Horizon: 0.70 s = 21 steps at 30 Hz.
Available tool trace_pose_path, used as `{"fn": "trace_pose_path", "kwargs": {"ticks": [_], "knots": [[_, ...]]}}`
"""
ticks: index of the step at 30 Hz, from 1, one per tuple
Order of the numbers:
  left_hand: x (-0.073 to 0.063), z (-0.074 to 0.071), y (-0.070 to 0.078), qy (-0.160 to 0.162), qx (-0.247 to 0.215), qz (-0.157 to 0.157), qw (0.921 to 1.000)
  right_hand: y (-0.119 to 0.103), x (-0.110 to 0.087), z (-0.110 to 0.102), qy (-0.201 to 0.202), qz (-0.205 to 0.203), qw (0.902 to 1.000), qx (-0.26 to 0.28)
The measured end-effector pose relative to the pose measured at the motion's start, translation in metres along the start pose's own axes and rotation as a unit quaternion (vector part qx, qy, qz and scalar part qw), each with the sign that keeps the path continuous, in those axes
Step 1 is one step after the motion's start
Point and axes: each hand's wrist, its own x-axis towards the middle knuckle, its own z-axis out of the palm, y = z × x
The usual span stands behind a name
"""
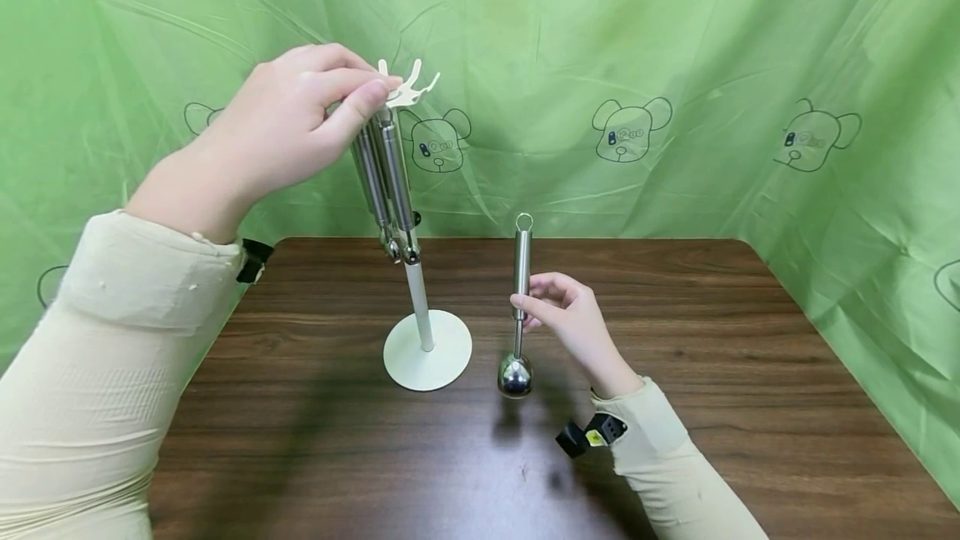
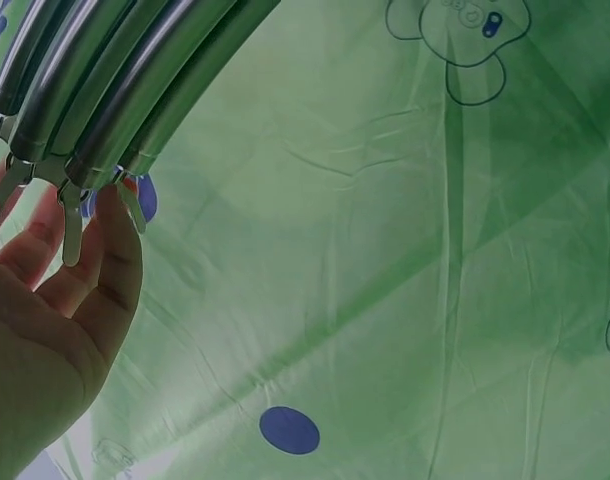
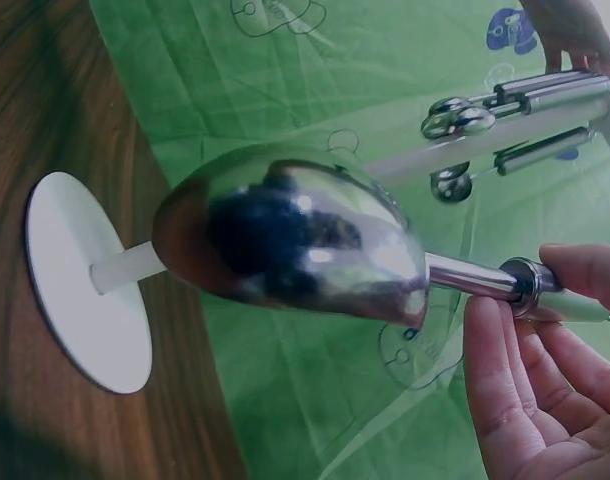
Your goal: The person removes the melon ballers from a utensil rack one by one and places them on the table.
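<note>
A white utensil stand (image 1: 408, 373) rises from a round base on the table, left of centre. At its top my left hand (image 1: 296, 119) holds the hooked crown (image 1: 411, 93), thumb and fingers around the hooks. Several steel-handled utensils (image 1: 393, 177) hang from that crown; the right wrist view shows their small rounded metal ends. My right hand (image 1: 573, 327) pinches a steel ice cream scoop (image 1: 522, 261) low on its handle, the hanging ring up and the bowl down. In the right wrist view, the scoop's shiny bowl (image 3: 295, 240) covers part of the stand's pole.
The dark wooden table (image 1: 712, 357) extends to both sides of the stand. Behind it hangs a green curtain (image 1: 525, 23) printed with bear outlines. A black wrist device (image 1: 600, 432) sits by my right cuff.
</note>
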Motion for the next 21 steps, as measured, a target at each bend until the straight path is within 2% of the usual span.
{"fn": "trace_pose_path", "kwargs": {"ticks": [21], "knots": [[0.005, 0.002, 0.013, 0.017, 0.072, -0.019, 0.9971, 0.037, -0.001, -0.006, 0.019, 0.05, 0.9986, 0.002]]}}
